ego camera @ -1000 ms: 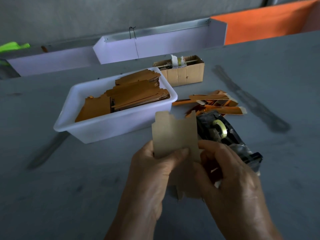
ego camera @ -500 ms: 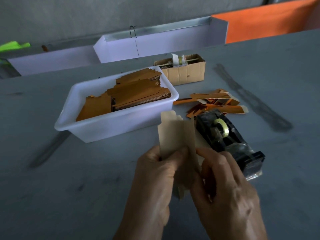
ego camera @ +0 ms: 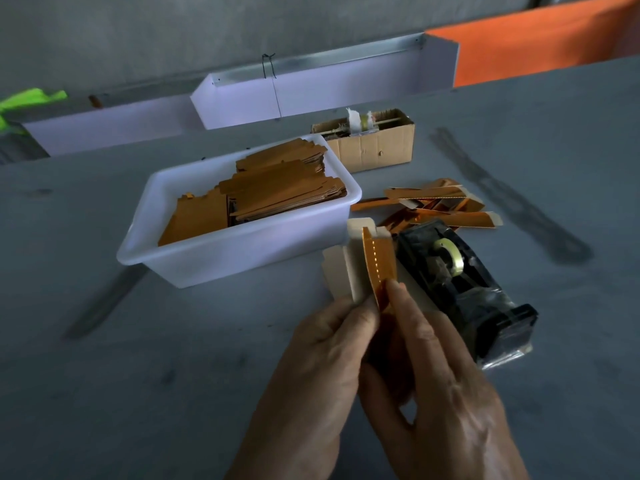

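Observation:
A flat die-cut card blank (ego camera: 349,268), beige on one side and shiny orange on the other, is held upright above the table. My left hand (ego camera: 322,368) grips its lower left edge with thumb on the beige face. My right hand (ego camera: 440,393) pinches an orange flap (ego camera: 379,265) of the blank, folded over toward me, with a forefinger laid along it. The blank's lower part is hidden behind both hands.
A white plastic tub (ego camera: 242,251) of stacked orange blanks stands left of the card. A black tape dispenser (ego camera: 460,282) with a yellowish roll sits just right of my hands. Loose orange strips (ego camera: 436,202) lie behind it, then a small cardboard box (ego camera: 370,147) and white trays (ego camera: 322,91).
The card was a flat beige sheet; now its right panel is folded over, showing the orange side. Both hands shifted slightly right and nearer to the dispenser.

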`<state>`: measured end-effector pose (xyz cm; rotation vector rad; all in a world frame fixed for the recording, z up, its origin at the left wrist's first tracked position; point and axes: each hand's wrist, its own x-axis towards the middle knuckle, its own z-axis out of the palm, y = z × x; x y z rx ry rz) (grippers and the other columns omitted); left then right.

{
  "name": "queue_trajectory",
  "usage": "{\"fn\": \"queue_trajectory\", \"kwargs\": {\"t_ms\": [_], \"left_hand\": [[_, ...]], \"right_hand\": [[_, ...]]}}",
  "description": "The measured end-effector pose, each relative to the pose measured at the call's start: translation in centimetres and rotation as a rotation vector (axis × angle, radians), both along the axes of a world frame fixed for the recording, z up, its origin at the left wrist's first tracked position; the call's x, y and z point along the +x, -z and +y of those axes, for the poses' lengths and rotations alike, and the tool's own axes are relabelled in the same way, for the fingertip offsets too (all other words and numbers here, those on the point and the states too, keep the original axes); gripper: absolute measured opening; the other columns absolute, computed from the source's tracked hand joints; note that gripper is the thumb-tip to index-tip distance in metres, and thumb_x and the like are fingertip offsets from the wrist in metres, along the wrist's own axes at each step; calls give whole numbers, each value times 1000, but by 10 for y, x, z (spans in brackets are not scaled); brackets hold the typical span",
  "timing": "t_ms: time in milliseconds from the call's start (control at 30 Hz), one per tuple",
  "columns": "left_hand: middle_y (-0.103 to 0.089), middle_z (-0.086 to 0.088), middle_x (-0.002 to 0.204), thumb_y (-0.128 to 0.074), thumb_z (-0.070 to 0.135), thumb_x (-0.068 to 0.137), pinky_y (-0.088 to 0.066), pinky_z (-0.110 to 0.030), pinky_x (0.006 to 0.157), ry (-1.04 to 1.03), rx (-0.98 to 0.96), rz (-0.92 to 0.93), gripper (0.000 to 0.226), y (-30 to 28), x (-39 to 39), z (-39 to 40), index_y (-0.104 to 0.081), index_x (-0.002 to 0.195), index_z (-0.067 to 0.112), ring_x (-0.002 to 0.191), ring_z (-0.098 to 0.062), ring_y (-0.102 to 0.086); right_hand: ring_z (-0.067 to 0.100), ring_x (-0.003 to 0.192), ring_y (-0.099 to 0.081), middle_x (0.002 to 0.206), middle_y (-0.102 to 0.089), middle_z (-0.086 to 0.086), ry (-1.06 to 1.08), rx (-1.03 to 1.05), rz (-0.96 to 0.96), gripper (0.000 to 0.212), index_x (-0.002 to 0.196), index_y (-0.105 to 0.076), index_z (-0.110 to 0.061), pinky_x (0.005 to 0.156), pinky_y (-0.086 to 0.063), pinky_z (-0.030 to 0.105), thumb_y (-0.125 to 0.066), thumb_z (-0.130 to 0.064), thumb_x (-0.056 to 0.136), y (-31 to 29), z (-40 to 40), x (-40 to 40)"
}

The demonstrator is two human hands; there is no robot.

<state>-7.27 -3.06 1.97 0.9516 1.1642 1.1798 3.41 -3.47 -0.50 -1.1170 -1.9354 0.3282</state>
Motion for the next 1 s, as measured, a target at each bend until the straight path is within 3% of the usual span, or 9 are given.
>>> {"fn": "queue_trajectory", "kwargs": {"t_ms": [100, 200, 300, 400, 533, 733, 867, 933, 1000], "left_hand": [[-72, -18, 101, -60, 46, 84, -56, -22, 71, -5, 20, 34, 38, 3, -5, 1, -74, 97, 13, 90, -24, -71], [-75, -12, 93, -71, 35, 80, -54, -25, 68, -3, 17, 13, 26, 2, -6, 1, -75, 96, 15, 81, -19, -70], [-75, -14, 82, -77, 27, 53, -52, -25, 56, -128, -24, -49, 39, 4, -10, 2, -77, 87, 7, 68, -20, -69], [-74, -18, 81, -80, 32, 43, -51, -37, 69, -234, -31, 7, 49, 5, -13, 3, -76, 85, 5, 73, -29, -69], [-75, -14, 78, -78, 34, 46, -55, -35, 66, -254, -37, 66, 41, 4, -8, 0, -78, 81, 13, 71, -28, -71], [-75, -12, 75, -89, 33, 52, -58, -56, 72, -258, -23, 141, 37, 2, -4, 0, -78, 82, 15, 71, -34, -72], [-74, -7, 69, -79, 33, 56, -56, -44, 63, -302, -8, 199, 27, 5, -1, 0, -78, 80, 19, 61, -21, -69], [-73, -2, 63, -79, 35, 59, -56, -41, 58, -359, 24, 284, 21, 8, 2, 0, -77, 77, 25, 57, -15, -68], [-70, -1, 59, -82, 30, 66, -58, -46, 57, -398, 51, 360, 12, 10, 5, 0, -75, 76, 27, 54, -16, -67]], "right_hand": [[0, 63, -55, 85, -60, -5, 12, 14, 17, 61, 132, -52, -7, 57, -48, 9, -57, -36, 78, 0, 0, 1], [5, 69, -58, 85, -63, -8, 43, -16, 114, 58, 126, -60, -15, 61, -45, 5, -69, -27, 70, 2, -1, 3], [-2, 63, -62, 76, -64, -13, 72, -155, 353, 29, 104, -66, -37, 55, -42, 2, -60, -31, 76, 0, 1, 10], [5, 61, -63, 74, -67, -9, 19, -377, 497, 8, 87, -67, -42, 53, -46, 10, -67, -48, 81, 0, 6, 15], [6, 56, -61, 67, -67, -8, -11, -505, 578, 29, 86, -67, -40, 50, -48, 16, -65, -51, 59, 0, 13, 13], [15, 55, -61, 65, -63, 0, 6, -464, 507, 31, 84, -60, -34, 49, -53, 28, -62, -55, 61, 3, 12, 14], [7, 57, -58, 55, -58, -3, 109, -204, 275, 18, 76, -57, -27, 48, -42, 9, -73, -29, 69, 5, 13, 11], [9, 60, -55, 55, -55, -7, 183, -62, 113, 35, 82, -53, -24, 44, -37, 8, -81, -15, 64, 5, 13, 9], [7, 49, -53, 60, -54, -11, 189, 3, 34, 50, 94, -49, -25, 40, -42, 18, -84, -11, 61, 5, 10, 4]]}}
